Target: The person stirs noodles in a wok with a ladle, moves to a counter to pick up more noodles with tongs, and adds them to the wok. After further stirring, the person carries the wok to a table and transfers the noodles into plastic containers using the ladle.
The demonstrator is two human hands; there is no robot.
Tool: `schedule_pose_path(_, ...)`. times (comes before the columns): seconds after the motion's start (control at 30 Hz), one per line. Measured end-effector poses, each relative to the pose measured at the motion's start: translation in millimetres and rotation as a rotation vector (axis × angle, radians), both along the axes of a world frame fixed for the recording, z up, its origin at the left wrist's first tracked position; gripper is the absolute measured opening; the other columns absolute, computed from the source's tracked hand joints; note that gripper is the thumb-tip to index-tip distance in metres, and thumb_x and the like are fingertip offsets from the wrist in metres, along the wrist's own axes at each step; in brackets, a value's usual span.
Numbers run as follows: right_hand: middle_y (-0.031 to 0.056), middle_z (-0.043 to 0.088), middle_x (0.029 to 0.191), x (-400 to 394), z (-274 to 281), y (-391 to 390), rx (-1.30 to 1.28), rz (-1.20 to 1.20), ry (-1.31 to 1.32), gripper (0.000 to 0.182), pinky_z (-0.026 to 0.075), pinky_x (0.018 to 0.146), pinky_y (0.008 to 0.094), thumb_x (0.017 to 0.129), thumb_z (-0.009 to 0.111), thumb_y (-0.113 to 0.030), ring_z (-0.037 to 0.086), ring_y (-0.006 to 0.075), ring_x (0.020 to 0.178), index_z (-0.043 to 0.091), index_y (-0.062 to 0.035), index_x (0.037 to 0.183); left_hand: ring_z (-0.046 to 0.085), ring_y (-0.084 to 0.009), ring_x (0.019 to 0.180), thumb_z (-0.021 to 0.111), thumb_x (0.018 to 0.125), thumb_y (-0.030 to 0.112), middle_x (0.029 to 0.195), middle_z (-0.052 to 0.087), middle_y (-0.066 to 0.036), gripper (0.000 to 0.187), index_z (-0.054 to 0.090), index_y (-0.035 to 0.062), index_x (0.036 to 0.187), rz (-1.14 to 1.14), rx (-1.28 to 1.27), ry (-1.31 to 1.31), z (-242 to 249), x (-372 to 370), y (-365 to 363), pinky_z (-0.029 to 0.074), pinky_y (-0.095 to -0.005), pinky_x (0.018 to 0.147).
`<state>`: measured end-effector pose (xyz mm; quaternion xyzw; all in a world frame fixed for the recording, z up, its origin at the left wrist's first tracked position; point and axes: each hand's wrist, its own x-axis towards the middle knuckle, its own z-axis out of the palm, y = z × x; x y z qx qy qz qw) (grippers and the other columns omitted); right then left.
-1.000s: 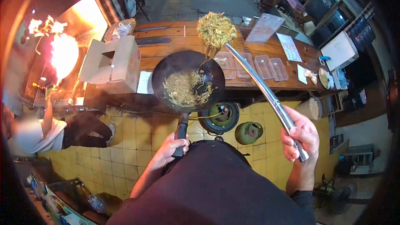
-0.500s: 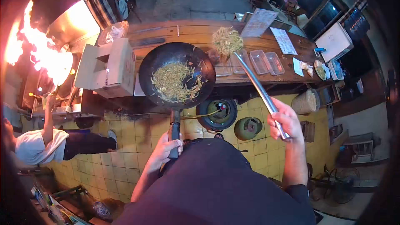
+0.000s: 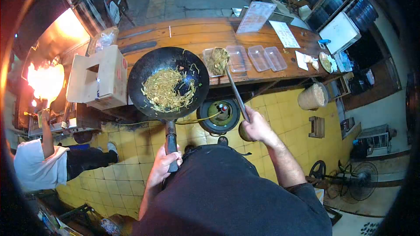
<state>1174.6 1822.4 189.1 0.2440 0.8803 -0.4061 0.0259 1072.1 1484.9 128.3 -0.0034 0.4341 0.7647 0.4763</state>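
- Left hand closed round the black handle of the wok, holding it up off the floor, near the counter edge.
- Noodles lie in the wok, mostly in its left and middle part.
- Right hand gripping the end of a long steel ladle; shaft runs up and left to the counter.
- Ladle bowl carries a second clump of noodles, sitting over the leftmost clear tray; cannot tell if it touches the tray.
- Three more clear trays in a row to the right: tray two, tray three, tray four.
- Burner on the yellow tiled floor below the counter, just right of the wok handle.
- Cardboard box on the counter's left end, near the wok rim.
- Menu sheets at the far side of the counter.
- Another person at left, arm raised toward a stove with flames.
- Basket on the floor at right; fan lower right.
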Motion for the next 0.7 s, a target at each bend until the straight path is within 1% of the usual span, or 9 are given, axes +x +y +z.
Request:
schedule_pose_path(0.03, 0.0303, 0.062, 0.079, 4, -15, 0, 0.177, 0.056, 0.090, 0.045, 0.053, 0.070, 0.0489, 0.082, 0.049, -0.009, 0.065, 0.0426, 0.072, 0.044, 0.0014, 0.125, 0.056, -0.0149, 0.061, 0.059, 0.082, 0.002, 0.078, 0.054, -0.007, 0.027, 0.045, 0.0030, 0.105, 0.010, 0.001, 0.003, 0, 0, 1, 0.047, -0.0283, 0.057)
schedule_pose_path(0.1, 0.0326, 0.062, 0.083, -1, -15, -16, 0.223, -0.050, -0.126, 0.056, 0.049, 0.080, 0.0525, 0.080, 0.052, -0.009, 0.061, 0.0489, 0.083, 0.039, 0.0030, 0.132, 0.056, -0.0149, 0.061, 0.059, 0.082, 0.001, 0.077, 0.054, -0.008, 0.027, 0.045, 0.0031, 0.105, 0.013, -0.014, 0.008, 0, 0, 1, 0.047, -0.0282, 0.057)
schedule_pose_path(0.13, 0.0307, 0.063, 0.083, -5, -14, -22, 0.274, -0.033, -0.197, 0.064, 0.050, 0.078, 0.0526, 0.078, 0.054, -0.009, 0.062, 0.0466, 0.080, 0.033, 0.0055, 0.137, 0.056, -0.0150, 0.061, 0.059, 0.082, 0.001, 0.077, 0.054, -0.008, 0.027, 0.045, 0.0032, 0.105, 0.014, -0.030, 0.011, 0, 1, 1, 0.047, -0.0282, 0.057)
schedule_pose_path(0.23, 0.0310, 0.063, 0.082, -6, -13, -22, 0.310, -0.007, -0.188, 0.066, 0.050, 0.076, 0.0522, 0.077, 0.055, -0.009, 0.063, 0.0456, 0.078, 0.032, 0.0069, 0.137, 0.056, -0.0150, 0.061, 0.060, 0.082, 0.002, 0.077, 0.055, -0.008, 0.028, 0.045, 0.0035, 0.105, 0.000, -0.021, 0.009, -4, 0, 1, 0.047, -0.0280, 0.057)
schedule_pose_path(0.4, 0.0270, 0.065, 0.082, -8, -10, -24, 0.389, -0.012, -0.256, 0.070, 0.052, 0.073, 0.0502, 0.075, 0.057, -0.009, 0.065, 0.0418, 0.078, 0.032, 0.0037, 0.139, 0.057, -0.0153, 0.061, 0.060, 0.082, 0.002, 0.077, 0.055, -0.008, 0.028, 0.044, 0.0036, 0.106, 0.001, -0.029, -0.002, -2, -1, 0, 0.047, -0.0283, 0.056)
schedule_pose_path(0.47, 0.0230, 0.066, 0.082, -10, -11, -27, 0.480, -0.011, -0.320, 0.071, 0.052, 0.072, 0.0491, 0.075, 0.057, -0.009, 0.066, 0.0400, 0.079, 0.033, -0.0016, 0.141, 0.057, -0.0153, 0.061, 0.060, 0.082, 0.003, 0.078, 0.056, -0.008, 0.028, 0.044, 0.0035, 0.106, 0.001, -0.026, -0.002, -1, -1, 0, 0.047, -0.0284, 0.056)
schedule_pose_path(0.57, 0.0210, 0.066, 0.082, -15, 0, -21, 0.564, 0.013, -0.358, 0.070, 0.053, 0.071, 0.0488, 0.076, 0.057, -0.010, 0.066, 0.0384, 0.079, 0.035, -0.0078, 0.142, 0.057, -0.0152, 0.062, 0.059, 0.083, 0.002, 0.078, 0.056, -0.008, 0.028, 0.044, 0.0035, 0.107, -0.007, -0.025, -0.011, 0, -2, -1, 0.047, -0.0286, 0.057)
schedule_pose_path(0.6, 0.0200, 0.066, 0.082, -15, 7, -19, 0.606, 0.010, -0.343, 0.067, 0.054, 0.069, 0.0468, 0.077, 0.057, -0.010, 0.067, 0.0353, 0.077, 0.038, -0.0113, 0.141, 0.057, -0.0150, 0.062, 0.059, 0.083, 0.002, 0.078, 0.056, -0.008, 0.028, 0.044, 0.0037, 0.107, -0.003, -0.025, -0.013, 0, -2, -1, 0.047, -0.0285, 0.057)
schedule_pose_path(0.7, 0.0183, 0.066, 0.082, -15, 38, -4, 0.726, 0.095, -0.364, 0.064, 0.055, 0.068, 0.0437, 0.078, 0.057, -0.010, 0.067, 0.0328, 0.076, 0.041, -0.0124, 0.140, 0.058, -0.0149, 0.062, 0.059, 0.083, 0.002, 0.078, 0.056, -0.007, 0.028, 0.044, 0.0038, 0.107, -0.004, -0.021, -0.019, 1, -3, -3, 0.048, -0.0282, 0.057)
